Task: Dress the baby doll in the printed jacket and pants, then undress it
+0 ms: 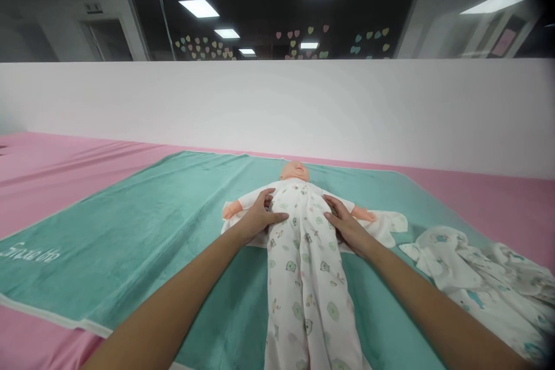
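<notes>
A baby doll (295, 171) lies on its back on a teal blanket, head at the far end. A white patterned romper (303, 254) covers its front, legs stretching toward me. White sleeves are on the doll's arms, which are spread out to both sides. My left hand (261, 215) rests against the romper's left edge at chest height, thumb apart from the fingers and lying on the cloth. Against the opposite edge is my right hand (346, 222), its fingers and thumb apart on the fabric. The fastening of the romper cannot be made out.
White cloth (392, 225) lies spread under the doll. Crumpled printed baby clothes (468, 272) lie at the right. Beneath the teal blanket (143, 225) is a pink sheet (78, 162). A low white wall (260, 104) with glass above stands behind.
</notes>
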A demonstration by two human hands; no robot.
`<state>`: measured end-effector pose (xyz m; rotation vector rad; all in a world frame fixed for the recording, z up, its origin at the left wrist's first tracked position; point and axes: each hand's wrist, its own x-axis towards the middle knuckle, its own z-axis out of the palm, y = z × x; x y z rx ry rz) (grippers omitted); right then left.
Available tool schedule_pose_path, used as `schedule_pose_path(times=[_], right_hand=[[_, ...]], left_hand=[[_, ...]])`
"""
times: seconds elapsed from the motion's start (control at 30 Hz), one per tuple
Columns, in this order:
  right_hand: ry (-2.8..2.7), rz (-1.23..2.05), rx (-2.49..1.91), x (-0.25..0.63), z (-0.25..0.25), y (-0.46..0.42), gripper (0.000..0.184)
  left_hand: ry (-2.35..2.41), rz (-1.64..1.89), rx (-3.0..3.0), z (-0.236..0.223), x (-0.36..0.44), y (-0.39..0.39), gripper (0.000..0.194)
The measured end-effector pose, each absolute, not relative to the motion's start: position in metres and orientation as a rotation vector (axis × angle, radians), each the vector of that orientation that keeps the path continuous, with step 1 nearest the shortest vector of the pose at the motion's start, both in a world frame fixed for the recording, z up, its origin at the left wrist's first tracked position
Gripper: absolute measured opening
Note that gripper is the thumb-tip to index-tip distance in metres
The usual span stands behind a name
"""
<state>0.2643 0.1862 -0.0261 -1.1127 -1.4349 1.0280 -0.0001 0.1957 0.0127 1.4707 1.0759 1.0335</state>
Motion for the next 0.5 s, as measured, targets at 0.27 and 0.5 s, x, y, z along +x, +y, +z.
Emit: schedule_pose_path(times=[0.27,0.5], right_hand=[[-1.364,1.168,-1.079,0.263,-0.021,0.182,0.049],[-1.434,1.238,-1.112,0.265,-0.014,0.178,0.041]], left_hand=[[1.179,1.041,1.635,0.018,0.004,0.190,0.051],[1.325,0.944,1.951,0.025,0.011,0.180,0.029]])
